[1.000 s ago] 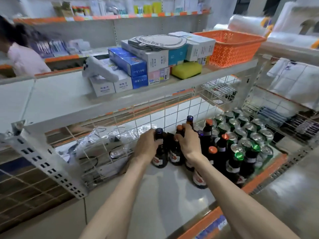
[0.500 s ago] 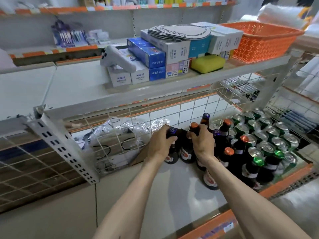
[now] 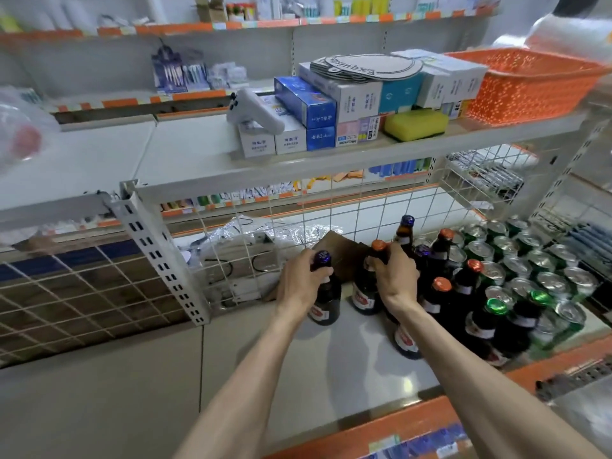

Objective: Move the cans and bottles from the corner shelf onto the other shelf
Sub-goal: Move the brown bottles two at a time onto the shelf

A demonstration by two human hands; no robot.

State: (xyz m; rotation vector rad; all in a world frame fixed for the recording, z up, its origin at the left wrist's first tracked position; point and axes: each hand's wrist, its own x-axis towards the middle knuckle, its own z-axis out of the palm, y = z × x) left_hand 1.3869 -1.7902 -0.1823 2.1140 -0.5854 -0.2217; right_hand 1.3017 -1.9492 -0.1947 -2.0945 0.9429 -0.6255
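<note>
On the lower white shelf (image 3: 347, 369) stands a cluster of dark glass bottles with several green-rimmed cans (image 3: 516, 263) behind them at the right. My left hand (image 3: 299, 283) is wrapped around the neck of a purple-capped bottle (image 3: 326, 299) at the cluster's left edge. My right hand (image 3: 395, 276) grips the neck of an orange-capped bottle (image 3: 364, 289) beside it. Both bottles stand upright on the shelf. More bottles with orange, purple and green caps (image 3: 463, 293) crowd to the right.
A wire grid panel (image 3: 231, 260) closes the shelf's left side, with plastic-wrapped goods behind it. The upper shelf (image 3: 198, 157) holds boxes (image 3: 314, 107), a yellow sponge (image 3: 415, 122) and an orange basket (image 3: 526, 84). An orange price rail (image 3: 414, 425) edges the front.
The camera view has shifted, so the shelves sit further right in frame. Both hands stay on the same two bottle necks. The left bottle now stands slightly apart from the cluster.
</note>
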